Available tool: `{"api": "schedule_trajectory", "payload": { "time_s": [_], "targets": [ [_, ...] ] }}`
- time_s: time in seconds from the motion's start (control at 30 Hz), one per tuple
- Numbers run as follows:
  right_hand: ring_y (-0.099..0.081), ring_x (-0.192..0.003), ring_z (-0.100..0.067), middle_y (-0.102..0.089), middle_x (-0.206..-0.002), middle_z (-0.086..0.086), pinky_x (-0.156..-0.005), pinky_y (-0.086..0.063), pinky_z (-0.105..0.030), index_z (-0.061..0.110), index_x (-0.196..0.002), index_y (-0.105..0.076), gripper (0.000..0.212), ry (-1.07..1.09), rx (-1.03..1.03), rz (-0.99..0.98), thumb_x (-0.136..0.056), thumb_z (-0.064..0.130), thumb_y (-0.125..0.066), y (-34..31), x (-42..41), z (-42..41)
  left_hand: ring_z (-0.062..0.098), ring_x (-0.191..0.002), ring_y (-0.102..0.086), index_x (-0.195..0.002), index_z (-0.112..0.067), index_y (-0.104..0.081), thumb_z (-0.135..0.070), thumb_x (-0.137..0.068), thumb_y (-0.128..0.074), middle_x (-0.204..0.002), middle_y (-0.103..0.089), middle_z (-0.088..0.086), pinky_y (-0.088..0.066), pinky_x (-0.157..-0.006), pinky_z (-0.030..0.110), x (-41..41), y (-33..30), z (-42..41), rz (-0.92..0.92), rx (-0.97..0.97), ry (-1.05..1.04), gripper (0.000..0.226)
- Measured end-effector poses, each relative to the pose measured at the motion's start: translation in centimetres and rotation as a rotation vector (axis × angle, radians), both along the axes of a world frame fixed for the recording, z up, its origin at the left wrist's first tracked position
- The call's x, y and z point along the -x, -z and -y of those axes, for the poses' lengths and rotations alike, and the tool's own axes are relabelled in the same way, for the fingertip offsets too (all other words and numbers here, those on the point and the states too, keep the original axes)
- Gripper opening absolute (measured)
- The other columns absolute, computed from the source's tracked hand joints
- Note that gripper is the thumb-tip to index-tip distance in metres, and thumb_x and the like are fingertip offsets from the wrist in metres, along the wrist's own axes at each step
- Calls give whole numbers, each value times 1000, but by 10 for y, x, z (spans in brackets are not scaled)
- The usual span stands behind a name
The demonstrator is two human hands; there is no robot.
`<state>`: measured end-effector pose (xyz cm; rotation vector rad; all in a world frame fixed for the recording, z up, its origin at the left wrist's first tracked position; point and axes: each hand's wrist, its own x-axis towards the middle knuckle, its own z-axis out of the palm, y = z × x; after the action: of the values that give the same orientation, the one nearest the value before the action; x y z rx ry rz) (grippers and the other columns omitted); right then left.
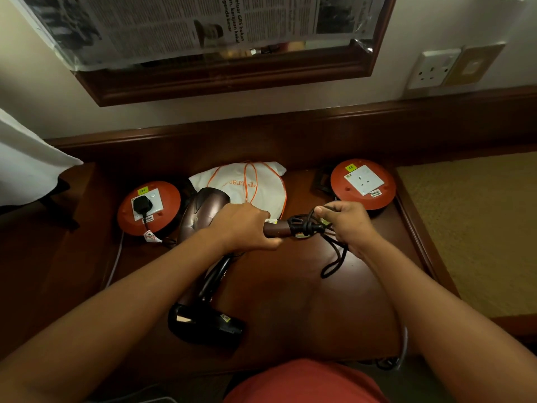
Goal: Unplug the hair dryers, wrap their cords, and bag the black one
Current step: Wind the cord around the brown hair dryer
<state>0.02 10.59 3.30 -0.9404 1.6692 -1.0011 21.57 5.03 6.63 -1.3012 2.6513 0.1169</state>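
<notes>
Dark wooden surface (290, 301) under a framed mirror (232, 80) covered with newspaper (174, 24); wall socket (436, 68) at right. Two red cord reels: left reel (149, 209) has a black plug (140, 205) in it, right reel (363, 183) socket is free. White drawstring bag (247, 181), orange lettering, lies flat. Left hand (244, 225) grips the brown dryer (200, 210) handle; right hand (345, 225) pinches its cord (334, 257). Black dryer (203, 324) lies near the front edge.

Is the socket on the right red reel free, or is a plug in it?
Free. The white socket on the right red reel shows bare pin holes, with no plug in them.
</notes>
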Motion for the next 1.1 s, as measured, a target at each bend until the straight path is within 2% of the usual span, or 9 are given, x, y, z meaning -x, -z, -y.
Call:
{"api": "schedule_trajectory", "payload": {
  "time_s": [0.17,0.37,0.53,0.7,0.83,0.87,0.93,1.03,1.1],
  "targets": [
    [-59,-70,-13,-64,-72,0,-68,-49,-27,14,-76,-71,12,-12,98,-83,-87,16,-67,-13,-5,4,17,-68,-53,-78,-24,-56,-67,-77,-53,-73,-57,-5,-36,-59,28,2,4,-3,27,-9,3,43],
    [-63,-75,-19,-68,-75,-3,-74,-53,-38,10,-84,-74,7,-106,163,-222,-85,14,-68,-13,-12,0,19,-67,-52,-79,-22,-58,-69,-75,-53,-74,-55,-3,-35,-58,28,4,13,-5,92,-12,32,48],
    [-64,-77,-21,-69,-78,-2,-67,-54,-32,13,-85,-74,8,-198,188,-318,-87,16,-67,-18,-19,-9,19,-66,-53,-74,-21,-53,-71,-76,-53,-71,-53,-1,-32,-55,28,6,20,-7,113,-36,-4,50],
    [-62,-68,-19,-71,-80,-6,-66,-54,-38,13,-93,-75,12,-279,212,-416,-89,16,-64,-21,-24,-25,19,-68,-55,-79,-20,-56,-71,-77,-52,-74,-56,0,-37,-57,28,5,26,-4,113,-49,-76,51],
    [-43,-52,-6,-64,-70,-3,-50,-31,-22,20,-111,-70,22,-376,184,-508,-96,21,-53,-14,-34,-42,19,-70,-56,-82,-20,-56,-72,-77,-51,-77,-57,-1,-37,-57,28,3,29,0,96,-56,-143,53],
    [-42,-52,-5,-58,-65,0,-49,-29,-20,20,-114,-67,25,-367,162,-477,-97,20,-49,-10,-37,-47,18,-70,-55,-82,-20,-55,-73,-78,-51,-77,-56,-1,-35,-56,27,3,29,1,93,-57,-160,53],
    [-41,-49,-1,-49,-60,10,-48,-29,-17,21,-121,-62,32,-304,72,-227,-98,11,-42,-2,-43,-56,18,-70,-54,-83,-20,-56,-73,-78,-51,-79,-56,-2,-33,-55,28,2,27,4,86,-58,-187,54],
    [-33,-43,-7,-49,-64,1,-42,-25,-23,25,-122,-56,42,-260,-37,176,-95,1,-33,2,-48,-64,17,-71,-54,-84,-20,-59,-74,-78,-51,-77,-56,-3,-35,-57,27,3,26,6,44,-54,-226,55],
    [-27,-42,-10,-49,-65,-3,-39,-20,-20,18,-118,-54,30,-257,-91,401,-99,5,-34,4,-46,-66,17,-71,-53,-79,-21,-56,-74,-78,-51,-74,-54,-3,-36,-58,28,3,23,7,14,-55,-251,53]
  ]
}}
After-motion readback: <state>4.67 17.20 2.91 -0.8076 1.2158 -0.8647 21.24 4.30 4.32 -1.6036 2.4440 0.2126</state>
